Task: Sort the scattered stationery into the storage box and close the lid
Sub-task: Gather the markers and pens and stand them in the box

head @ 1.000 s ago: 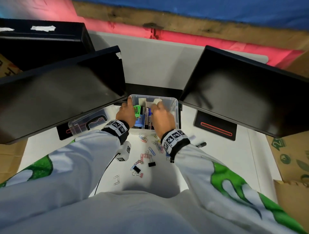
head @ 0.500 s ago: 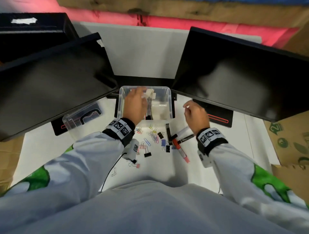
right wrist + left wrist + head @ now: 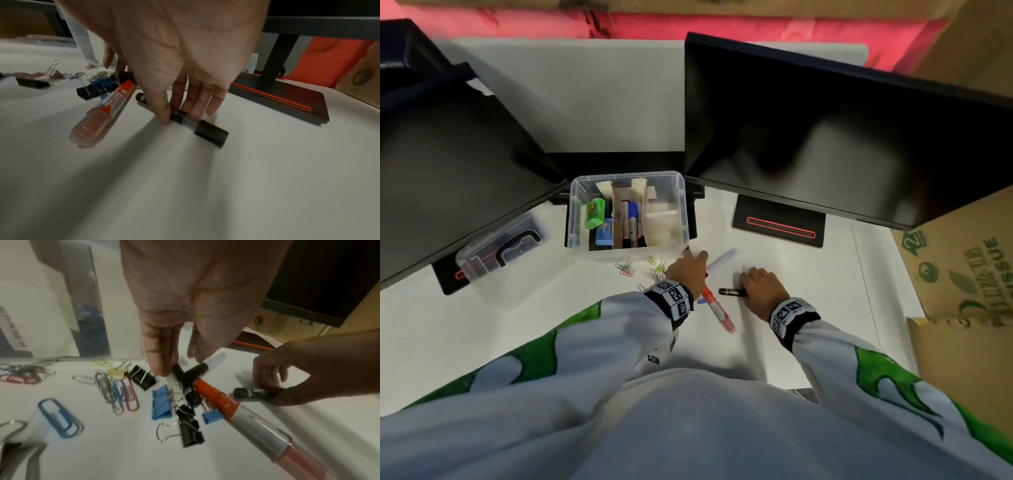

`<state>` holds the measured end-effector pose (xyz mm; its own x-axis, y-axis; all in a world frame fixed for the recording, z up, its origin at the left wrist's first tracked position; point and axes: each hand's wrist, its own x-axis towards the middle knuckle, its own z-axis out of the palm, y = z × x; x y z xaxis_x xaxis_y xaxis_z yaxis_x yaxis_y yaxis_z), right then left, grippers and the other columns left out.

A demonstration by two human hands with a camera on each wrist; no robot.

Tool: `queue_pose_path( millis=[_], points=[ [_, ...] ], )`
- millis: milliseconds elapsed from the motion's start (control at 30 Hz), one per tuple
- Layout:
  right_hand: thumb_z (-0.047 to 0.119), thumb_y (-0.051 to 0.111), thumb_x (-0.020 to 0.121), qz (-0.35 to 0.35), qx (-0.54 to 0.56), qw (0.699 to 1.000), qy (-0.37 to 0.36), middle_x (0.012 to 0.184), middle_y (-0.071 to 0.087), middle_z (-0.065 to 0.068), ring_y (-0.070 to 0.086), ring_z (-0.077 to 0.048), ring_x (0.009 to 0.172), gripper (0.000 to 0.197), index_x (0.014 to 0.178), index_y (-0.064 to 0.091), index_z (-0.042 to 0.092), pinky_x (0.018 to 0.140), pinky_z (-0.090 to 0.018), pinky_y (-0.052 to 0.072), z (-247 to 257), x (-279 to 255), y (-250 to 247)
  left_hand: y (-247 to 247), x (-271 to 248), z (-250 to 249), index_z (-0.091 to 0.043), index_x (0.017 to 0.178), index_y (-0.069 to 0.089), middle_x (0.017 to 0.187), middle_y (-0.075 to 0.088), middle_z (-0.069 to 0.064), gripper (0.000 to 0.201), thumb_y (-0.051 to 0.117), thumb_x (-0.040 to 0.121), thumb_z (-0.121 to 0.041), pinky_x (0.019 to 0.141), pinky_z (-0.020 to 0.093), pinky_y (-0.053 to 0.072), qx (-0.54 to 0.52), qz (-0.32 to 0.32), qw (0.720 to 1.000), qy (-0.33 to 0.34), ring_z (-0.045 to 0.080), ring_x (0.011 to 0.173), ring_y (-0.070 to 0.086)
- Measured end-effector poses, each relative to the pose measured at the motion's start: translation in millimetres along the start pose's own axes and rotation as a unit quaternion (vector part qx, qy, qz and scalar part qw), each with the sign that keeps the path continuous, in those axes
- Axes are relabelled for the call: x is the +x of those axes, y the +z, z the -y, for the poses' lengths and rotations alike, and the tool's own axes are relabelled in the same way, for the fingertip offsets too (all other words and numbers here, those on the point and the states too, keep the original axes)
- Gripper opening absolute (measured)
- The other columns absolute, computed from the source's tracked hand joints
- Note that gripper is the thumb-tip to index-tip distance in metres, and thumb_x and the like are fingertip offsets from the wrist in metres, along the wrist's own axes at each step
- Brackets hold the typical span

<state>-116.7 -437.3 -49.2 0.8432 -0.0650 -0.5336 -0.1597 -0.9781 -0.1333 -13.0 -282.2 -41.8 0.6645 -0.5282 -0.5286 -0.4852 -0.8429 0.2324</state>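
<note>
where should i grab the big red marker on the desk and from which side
Pinch the red marker from above at mid-barrel, fingers across its width. It lies flat on the desk, its cap end is crowded by binder clips and other markers, and its near end is free.

Red marker (image 3: 717, 310), black marker (image 3: 183, 117) and blue and black binder clips (image 3: 161, 402) on a white tabletop (image 3: 808, 284); sleeves (image 3: 859, 370) grey with green flames; wristbands (image 3: 674, 298) black-and-white checked.
</note>
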Motion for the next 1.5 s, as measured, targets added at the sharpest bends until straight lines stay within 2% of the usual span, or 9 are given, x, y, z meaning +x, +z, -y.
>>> queue_pose_path(
  millis=[267,333,467,633,833,1033,1267,1400,1500],
  points=[
    [0.045,0.053,0.090,0.114,0.257,0.959,0.026,0.090,0.060,-0.002,0.059,-0.020,0.071,0.049,0.122,0.031,0.015,0.066,-0.033,0.047,17.8,1.2,1.1,8.5,22.8,-6.0,-0.010,0.117,0.053,0.121,0.040,0.018,0.031,0.060,0.091,-0.025,0.082,0.046,0.056,-0.053,-0.027,0.998,0.008,0.038,0.090,0.063],
    [0.056,0.061,0.080,0.118,0.240,0.963,0.026,0.088,0.063,0.002,0.061,-0.018,0.072,0.054,0.112,0.037,0.020,0.068,-0.034,0.050,27.6,3.8,8.6,8.5,25.3,-5.8,-0.010,0.117,0.053,0.120,0.041,0.017,0.034,0.064,0.090,-0.026,0.083,0.046,0.056,-0.037,-0.024,0.999,0.017,0.036,0.091,0.062],
    [0.033,0.059,0.078,0.089,0.163,0.982,0.027,0.094,0.061,-0.003,0.064,-0.029,0.085,0.035,0.107,0.048,0.017,0.067,-0.031,0.045,29.4,2.9,22.7,8.2,29.0,-6.3,-0.013,0.125,0.049,0.122,0.041,0.017,0.040,0.061,0.088,-0.018,0.078,0.044,0.053,0.015,-0.029,0.999,0.018,0.036,0.101,0.055],
    [0.040,0.058,0.081,0.067,0.212,0.974,0.047,0.100,0.063,-0.003,0.065,-0.028,0.091,0.030,0.104,0.053,0.021,0.076,-0.034,0.050,-2.2,-1.5,15.0,7.9,27.8,-6.8,-0.009,0.128,0.044,0.116,0.045,0.018,0.047,0.057,0.084,-0.020,0.074,0.041,0.049,-0.040,-0.033,0.999,0.015,0.036,0.096,0.056],
    [0.032,0.059,0.087,-0.065,0.435,0.890,0.121,0.079,0.063,-0.008,0.058,-0.025,0.054,0.023,0.102,0.047,0.020,0.049,-0.030,0.048,-12.2,0.5,-26.3,-5.2,-5.6,-9.0,-0.004,0.106,0.043,0.095,0.043,0.011,0.024,0.054,0.087,-0.014,0.060,0.033,0.035,-0.184,-0.064,0.976,0.094,0.032,0.067,0.049],
    [0.033,0.064,0.089,-0.165,0.560,0.811,0.039,0.084,0.060,-0.003,0.054,-0.018,0.048,0.027,0.112,0.052,0.025,0.043,-0.028,0.046,43.6,9.8,-81.9,-51.4,-59.8,7.9,-0.011,0.094,0.035,0.083,0.042,0.005,0.018,0.051,0.089,-0.012,0.051,0.029,0.037,-0.301,-0.177,0.929,0.121,0.021,0.060,0.041],
    [0.019,0.056,0.095,-0.114,0.624,0.772,-0.033,0.076,0.062,-0.015,0.063,-0.028,0.051,0.013,0.106,0.050,0.014,0.049,-0.033,0.055,121.9,26.2,-130.1,-107.7,-70.6,70.4,-0.013,0.098,0.030,0.074,0.044,0.006,0.015,0.044,0.095,-0.007,0.048,0.024,0.038,-0.421,-0.280,0.862,0.024,0.015,0.055,0.041],
    [0.012,0.052,0.095,-0.079,0.597,0.798,-0.029,0.076,0.063,-0.014,0.066,-0.029,0.055,0.010,0.105,0.052,0.012,0.050,-0.033,0.057,155.0,46.5,-137.0,-106.9,-48.6,103.5,-0.006,0.116,0.036,0.080,0.055,0.015,0.019,0.039,0.097,-0.007,0.045,0.029,0.037,-0.391,-0.231,0.887,-0.083,0.020,0.056,0.048],
    [0.014,0.052,0.097,-0.063,0.558,0.828,-0.007,0.075,0.064,-0.013,0.068,-0.032,0.061,0.007,0.104,0.052,0.013,0.057,-0.042,0.061,169.1,61.2,-134.0,-106.1,-31.9,113.2,0.003,0.131,0.038,0.113,0.059,0.026,0.035,0.039,0.098,-0.008,0.067,0.043,0.052,-0.285,-0.165,0.936,-0.127,0.037,0.087,0.062]
  ],
)
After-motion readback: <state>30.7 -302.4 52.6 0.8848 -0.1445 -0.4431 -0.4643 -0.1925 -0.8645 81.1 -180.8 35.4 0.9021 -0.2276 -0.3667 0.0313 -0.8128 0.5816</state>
